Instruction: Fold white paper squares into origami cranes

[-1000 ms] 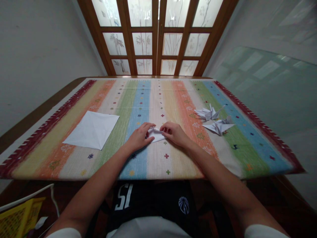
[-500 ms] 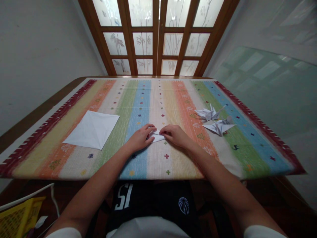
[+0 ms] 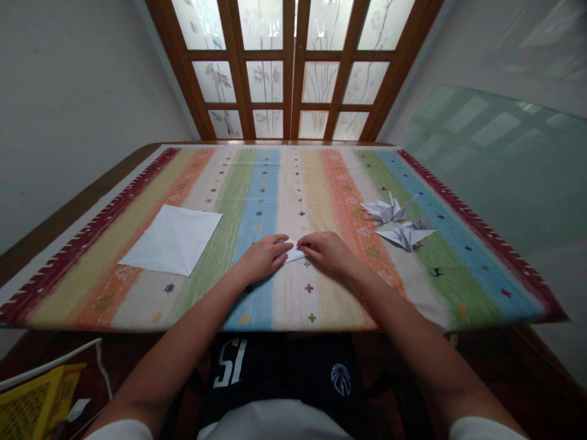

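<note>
A small folded piece of white paper (image 3: 295, 253) lies on the table in front of me, partly covered by my fingers. My left hand (image 3: 265, 258) holds its left side down, fingers drawn together over the top and thumb near the lower edge. At the paper's right side my right hand (image 3: 322, 247) pinches the edge between thumb and forefinger. The two hands' fingertips are close together. A larger square sheet of white paper (image 3: 177, 239), with crease lines, rests flat to the left. On the right are folded paper cranes (image 3: 406, 234), close together.
A striped, patterned tablecloth (image 3: 312, 299) covers the table. Below the table at lower left is a yellow plastic crate (image 3: 39, 400) with a white cable (image 3: 55, 360) beside it. Wooden doors with frosted panes (image 3: 265, 79) stand behind the table, and a glass panel (image 3: 495, 159) leans at the right.
My left fingers have shifted right across the folded paper and straightened somewhat, covering more of it. The right hand has barely moved. The square sheet and cranes stay in place.
</note>
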`<state>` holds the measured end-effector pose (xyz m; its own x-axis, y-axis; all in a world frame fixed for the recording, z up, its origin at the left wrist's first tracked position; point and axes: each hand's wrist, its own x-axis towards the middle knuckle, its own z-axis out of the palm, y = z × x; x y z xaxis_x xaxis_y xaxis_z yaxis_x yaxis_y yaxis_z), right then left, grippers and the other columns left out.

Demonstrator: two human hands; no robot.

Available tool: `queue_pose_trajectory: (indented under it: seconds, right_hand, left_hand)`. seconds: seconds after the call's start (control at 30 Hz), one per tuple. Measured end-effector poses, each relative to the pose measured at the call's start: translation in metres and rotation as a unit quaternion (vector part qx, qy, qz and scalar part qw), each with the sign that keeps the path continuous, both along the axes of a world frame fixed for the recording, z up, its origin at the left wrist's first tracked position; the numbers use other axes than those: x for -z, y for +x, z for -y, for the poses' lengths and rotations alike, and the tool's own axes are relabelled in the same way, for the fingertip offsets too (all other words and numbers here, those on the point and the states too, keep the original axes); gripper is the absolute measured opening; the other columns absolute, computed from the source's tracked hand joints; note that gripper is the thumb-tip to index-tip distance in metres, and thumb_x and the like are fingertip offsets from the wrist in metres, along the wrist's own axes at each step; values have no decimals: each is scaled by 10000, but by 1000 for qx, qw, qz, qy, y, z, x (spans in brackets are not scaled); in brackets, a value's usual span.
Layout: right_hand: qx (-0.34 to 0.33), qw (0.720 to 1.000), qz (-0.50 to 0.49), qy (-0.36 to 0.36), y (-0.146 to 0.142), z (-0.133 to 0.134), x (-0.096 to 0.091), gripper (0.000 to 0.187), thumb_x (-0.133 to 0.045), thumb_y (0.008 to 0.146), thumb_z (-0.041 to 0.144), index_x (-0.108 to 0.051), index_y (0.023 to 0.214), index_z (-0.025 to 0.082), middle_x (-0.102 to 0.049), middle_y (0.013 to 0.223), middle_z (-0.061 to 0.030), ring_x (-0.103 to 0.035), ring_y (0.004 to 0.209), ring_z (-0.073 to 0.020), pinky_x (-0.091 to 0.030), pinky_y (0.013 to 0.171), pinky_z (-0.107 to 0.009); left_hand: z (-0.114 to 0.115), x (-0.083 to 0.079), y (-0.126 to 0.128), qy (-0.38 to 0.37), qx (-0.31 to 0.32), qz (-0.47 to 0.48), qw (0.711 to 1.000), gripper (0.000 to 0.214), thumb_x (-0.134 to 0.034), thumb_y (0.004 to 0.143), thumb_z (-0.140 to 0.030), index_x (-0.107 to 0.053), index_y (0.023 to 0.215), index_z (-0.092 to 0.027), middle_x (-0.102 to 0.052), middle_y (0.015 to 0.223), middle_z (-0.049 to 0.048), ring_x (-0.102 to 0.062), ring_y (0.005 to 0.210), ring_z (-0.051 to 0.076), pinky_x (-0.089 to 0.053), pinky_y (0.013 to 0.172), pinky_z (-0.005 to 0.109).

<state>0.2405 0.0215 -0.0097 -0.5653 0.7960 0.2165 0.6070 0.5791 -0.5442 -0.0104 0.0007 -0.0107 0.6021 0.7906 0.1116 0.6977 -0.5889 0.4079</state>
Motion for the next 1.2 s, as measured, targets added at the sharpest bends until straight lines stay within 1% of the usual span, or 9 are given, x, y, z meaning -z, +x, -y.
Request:
queue_pose_trajectory:
  seconds: [0.3, 0.47, 0.57, 0.63, 0.7, 0.8, 0.93, 1.07, 1.2]
  right_hand:
    - [-6, 999, -33, -30, 3, -3, 1, 149, -717, 954, 153, -829, 1000, 239, -831, 956, -63, -734, 816, -200, -538, 802, -326]
    - [25, 996, -71, -53, 3, -4, 2, 177, -753, 910, 155, -809, 1066, 217, -811, 920, -59, -718, 769, -185, -550, 756, -307]
    - [51, 993, -93, -59, 4, -4, 3, 205, -711, 928, 155, -787, 1112, 201, -794, 885, -52, -710, 740, -175, -546, 728, -294]
    - [67, 991, -100, -54, 5, -5, 3, 194, -676, 943, 148, -782, 1099, 192, -788, 879, -55, -706, 735, -174, -541, 721, -294]
    - [75, 992, -94, -37, 5, -5, 2, 151, -672, 944, 146, -790, 1029, 186, -785, 885, -67, -697, 744, -180, -536, 732, -304]
    - [73, 995, -71, -16, 6, -6, 1, 80, -724, 935, 193, -804, 929, 189, -770, 872, -74, -673, 752, -187, -519, 739, -313]
    - [74, 994, -66, -41, 5, -6, 1, 118, -823, 863, 228, -822, 976, 195, -751, 804, -37, -650, 711, -177, -485, 695, -291]
    - [81, 991, -79, -69, 5, -4, 2, 135, -774, 881, 198, -824, 1006, 200, -764, 769, -23, -661, 678, -167, -483, 683, -280]
    - [101, 990, -76, -65, 3, -4, 0, 94, -732, 902, 191, -815, 946, 193, -769, 757, -37, -679, 680, -175, -486, 688, -288]
  left_hand:
    - [-1, 5, 3, 9, 1, 0, 1000, 359, -573, 1031, -235, -705, 1366, -232, -649, 1520, 135, -646, 1299, 310, -521, 1154, 523]
    - [-3, 5, -1, -7, -23, 105, 994, 433, -509, 1035, -186, -571, 1463, -205, -655, 1466, 151, -638, 1329, 281, -513, 1166, 487]
    - [-7, 5, -3, -21, -67, 144, 987, 351, -406, 1066, -166, -606, 1354, -191, -707, 1326, 140, -680, 1231, 258, -536, 1116, 467]
    - [-7, 5, -3, -31, -58, 142, 988, 260, -465, 1055, -195, -651, 1237, -191, -717, 1270, 131, -696, 1141, 248, -550, 1075, 452]
    - [-6, 4, -2, -44, -36, 134, 989, 203, -588, 1020, -261, -677, 1188, -192, -697, 1317, 135, -702, 1035, 230, -572, 1013, 433]
    - [-2, 4, -1, -60, -21, 121, 991, 353, -738, 935, -341, -691, 1256, -202, -645, 1429, 149, -699, 946, 215, -597, 939, 428]
    - [1, 4, -1, -53, -17, 102, 993, 501, -806, 881, -363, -672, 1346, -230, -593, 1510, 160, -704, 1122, 282, -589, 1024, 480]
    - [0, 5, -1, -34, -15, 88, 995, 513, -813, 882, -357, -656, 1360, -259, -545, 1574, 163, -611, 1372, 362, -514, 1166, 562]
    - [0, 5, -1, -34, -12, 85, 996, 568, -810, 885, -369, -614, 1407, -264, -497, 1621, 172, -551, 1455, 381, -469, 1214, 582]
